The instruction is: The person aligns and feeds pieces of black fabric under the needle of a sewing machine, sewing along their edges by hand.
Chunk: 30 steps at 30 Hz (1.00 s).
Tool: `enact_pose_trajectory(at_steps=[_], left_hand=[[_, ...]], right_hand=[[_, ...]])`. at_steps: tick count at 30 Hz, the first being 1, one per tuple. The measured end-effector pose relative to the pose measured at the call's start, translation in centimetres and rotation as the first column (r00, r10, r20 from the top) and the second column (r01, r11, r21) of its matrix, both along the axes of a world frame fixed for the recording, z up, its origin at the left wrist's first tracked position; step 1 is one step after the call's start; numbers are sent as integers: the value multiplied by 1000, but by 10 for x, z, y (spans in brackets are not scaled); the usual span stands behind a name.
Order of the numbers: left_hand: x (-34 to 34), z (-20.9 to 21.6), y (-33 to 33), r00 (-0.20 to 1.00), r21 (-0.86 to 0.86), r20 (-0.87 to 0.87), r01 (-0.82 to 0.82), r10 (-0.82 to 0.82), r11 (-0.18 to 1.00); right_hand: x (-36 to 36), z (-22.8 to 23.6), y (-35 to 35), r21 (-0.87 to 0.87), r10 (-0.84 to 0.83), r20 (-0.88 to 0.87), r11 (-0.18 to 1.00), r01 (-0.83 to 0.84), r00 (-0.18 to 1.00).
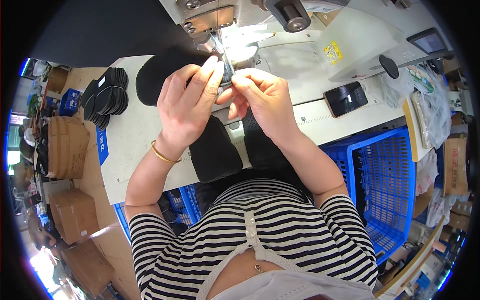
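Observation:
At the sewing machine, under its lit needle area, a small dark grey piece of fabric lies between my hands. My left hand presses its fingertips together along the fabric's left side. From the right, my right hand pinches the fabric's edge between thumb and forefinger, its other fingers curled below. Part of the fabric is hidden by my fingers. Close under my wrists, two black padded fabric pieces hang at the table's front edge. Left of the machine head rests a rounded black fabric piece.
Tied bundles of black fabric pieces sit on the table's left end. A phone lies to the right on the white table. Blue plastic crates stand below the front edge, and cardboard boxes stand on the floor at left.

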<state>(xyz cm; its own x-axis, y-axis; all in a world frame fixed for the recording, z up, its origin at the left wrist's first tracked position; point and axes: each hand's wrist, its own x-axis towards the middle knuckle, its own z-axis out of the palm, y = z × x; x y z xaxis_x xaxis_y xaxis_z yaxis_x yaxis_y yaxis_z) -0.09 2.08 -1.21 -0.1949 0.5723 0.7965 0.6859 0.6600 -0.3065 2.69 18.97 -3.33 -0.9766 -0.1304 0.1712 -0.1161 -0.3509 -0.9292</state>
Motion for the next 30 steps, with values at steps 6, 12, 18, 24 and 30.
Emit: enact_pose_trajectory(at_steps=[6,12,18,24,30], left_hand=[[-5,1,-1,1000,13,-11,1,-1,1000],[0,1,-2,1000,0,-20,-21,21,1000],[8,-3,-1,948,118,49,-317,313,941],[-9,-3,0,952,93,63,-304,299,948],[22,9,-59,229,568,816,-494,-531,659]], right_hand=[[-5,2,-2,-12,-2,1,1000,2,1000],[-5,3,-2,23,-10,-32,1000,10,999],[-1,5,3,43,-1,2,999,1,1000],[1,6,-2,26,33,-26,999,-32,999],[16,-2,14,179,88,72,979,-99,994]])
